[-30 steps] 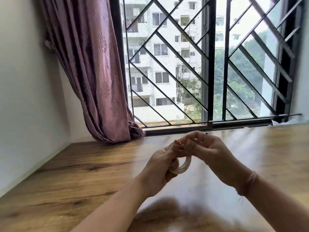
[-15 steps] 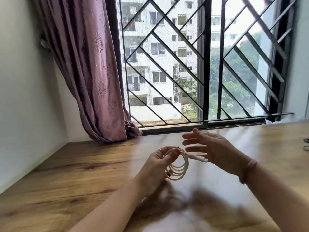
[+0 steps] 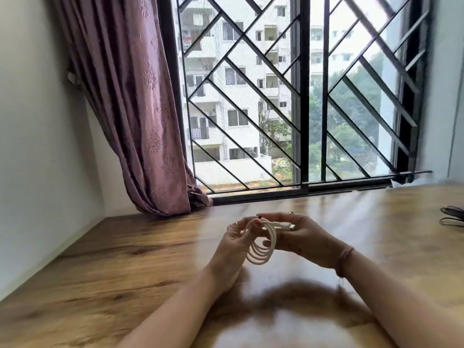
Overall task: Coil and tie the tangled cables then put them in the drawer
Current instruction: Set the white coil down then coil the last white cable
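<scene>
White coiled cable (image 3: 261, 249) is gripped by left hand (image 3: 234, 243); right hand (image 3: 305, 237) pinches its plug end.

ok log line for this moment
left hand holds white cable coil | right hand pinches plug end | untied

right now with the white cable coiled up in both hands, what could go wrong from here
The white cable loops hang loose and untied; only the left hand pinches their top, so they could spring apart if that pinch slips. The free plug end sits in the right hand; wrapping it loosely would probably let the tie unravel. The dark cable at the table edge on the right is barely in view and might be forgotten.
</scene>
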`<state>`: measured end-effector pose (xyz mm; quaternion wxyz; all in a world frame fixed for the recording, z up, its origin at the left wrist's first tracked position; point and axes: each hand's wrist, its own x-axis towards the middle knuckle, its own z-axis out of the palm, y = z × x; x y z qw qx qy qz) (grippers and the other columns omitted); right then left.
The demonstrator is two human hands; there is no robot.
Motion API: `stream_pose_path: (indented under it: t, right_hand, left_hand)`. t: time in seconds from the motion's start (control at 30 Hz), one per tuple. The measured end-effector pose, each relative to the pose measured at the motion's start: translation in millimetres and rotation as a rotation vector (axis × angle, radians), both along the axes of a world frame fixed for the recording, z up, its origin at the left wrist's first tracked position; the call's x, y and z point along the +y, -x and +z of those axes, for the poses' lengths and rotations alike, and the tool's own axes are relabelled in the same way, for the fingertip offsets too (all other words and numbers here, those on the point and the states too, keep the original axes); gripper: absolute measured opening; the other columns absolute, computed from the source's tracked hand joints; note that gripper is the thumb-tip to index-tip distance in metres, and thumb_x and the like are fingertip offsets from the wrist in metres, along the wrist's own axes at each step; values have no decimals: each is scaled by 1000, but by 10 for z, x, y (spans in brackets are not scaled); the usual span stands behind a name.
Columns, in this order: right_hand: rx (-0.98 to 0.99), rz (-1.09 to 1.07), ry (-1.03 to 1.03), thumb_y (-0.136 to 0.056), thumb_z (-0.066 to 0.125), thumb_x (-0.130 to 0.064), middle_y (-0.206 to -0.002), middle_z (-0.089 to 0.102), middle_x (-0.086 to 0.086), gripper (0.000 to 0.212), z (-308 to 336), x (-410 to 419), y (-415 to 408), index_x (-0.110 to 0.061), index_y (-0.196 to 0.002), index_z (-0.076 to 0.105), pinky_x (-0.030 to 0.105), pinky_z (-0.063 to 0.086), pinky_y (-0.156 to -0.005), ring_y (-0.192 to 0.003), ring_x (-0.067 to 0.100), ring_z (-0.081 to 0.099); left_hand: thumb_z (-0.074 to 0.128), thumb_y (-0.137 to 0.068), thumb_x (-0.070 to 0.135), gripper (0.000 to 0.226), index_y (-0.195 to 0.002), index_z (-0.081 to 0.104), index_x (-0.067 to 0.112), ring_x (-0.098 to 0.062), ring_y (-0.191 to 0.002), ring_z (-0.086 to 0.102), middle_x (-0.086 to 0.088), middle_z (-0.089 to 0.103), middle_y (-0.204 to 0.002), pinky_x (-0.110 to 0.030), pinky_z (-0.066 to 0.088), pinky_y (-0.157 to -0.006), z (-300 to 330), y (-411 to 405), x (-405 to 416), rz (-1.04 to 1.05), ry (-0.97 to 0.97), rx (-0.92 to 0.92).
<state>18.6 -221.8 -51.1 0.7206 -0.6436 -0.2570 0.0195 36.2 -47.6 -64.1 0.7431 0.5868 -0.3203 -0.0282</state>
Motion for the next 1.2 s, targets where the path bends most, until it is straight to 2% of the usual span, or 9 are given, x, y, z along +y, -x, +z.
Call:
stream_pose_path:
  t: [0.1,0.23,0.37,0.47,0.67,0.73,0.87,1.07,1.2]
  right_hand:
    - [-124,-75,74,-77,70,-6,-111,69,16,40,10,41,11,-16,-116,68,29,54,-85,-99,21,67]
    - [-518,-423,331,-74,72,-15,-97,67,3,38,37,122,16,-19,-111,69,32,55,-84,-93,20,66]
    - [-710,-503,405,-78,71,-8,-96,63,-5,36,89,125,49,-15,-113,65,23,54,-78,-87,10,63]
    - [-746,-502,433,-80,69,-4,-97,63,-4,34,155,136,117,-13,-113,65,15,51,-77,-87,5,62]
    - [-774,-526,468,-79,71,-2,-97,71,-6,24,240,153,364,-12,-101,73,20,55,-74,-89,3,68]
    - [-793,-535,540,-79,73,-4,-97,73,3,19,262,100,484,-11,-96,73,31,58,-73,-88,14,70]
    - [-804,-484,851,-82,73,-13,-89,73,7,13,362,-83,767,-6,-92,70,27,56,-71,-78,17,68]
    - [-776,-440,1125,-80,73,-14,-82,71,6,16,658,-404,1200,-11,-96,75,22,48,-71,-72,13,58]
    - [-747,-440,1306,-82,70,-20,-87,71,5,20,754,-547,1415,-16,-102,75,22,48,-76,-78,16,60]
  left_hand:
    - [57,-79,35,22,-84,73,21,0,-70,61,6,70,-77,-15,46,-66,5,37,-8,4,-40,7]
    - [55,-80,34,20,-80,73,24,7,-70,59,14,69,-74,-11,44,-67,5,29,32,15,-73,10]
    - [58,-78,44,25,-81,74,25,0,-68,49,11,62,-74,-26,30,-67,14,36,62,-30,-116,90]
    - [71,-63,63,49,-91,72,22,-13,-79,46,-1,60,-87,-31,27,-70,35,74,74,-124,-89,172]
    - [88,-35,59,71,-90,61,24,-2,-64,55,11,65,-71,-24,33,-63,73,206,93,-192,-69,297]
    - [88,-44,50,62,-89,56,22,-3,-63,51,11,64,-66,-24,31,-59,81,232,92,-117,-85,295]
    - [73,-70,11,22,-88,61,7,-5,-53,56,-1,65,-67,-15,43,-48,93,303,83,-179,-124,326]
    - [79,-71,40,39,-95,76,8,-17,-81,70,-7,72,-97,-26,57,-72,287,568,-108,-439,-372,424]
    - [77,-64,54,51,-90,77,10,-18,-88,71,-9,73,-98,-29,59,-74,488,760,-339,-440,-554,350]
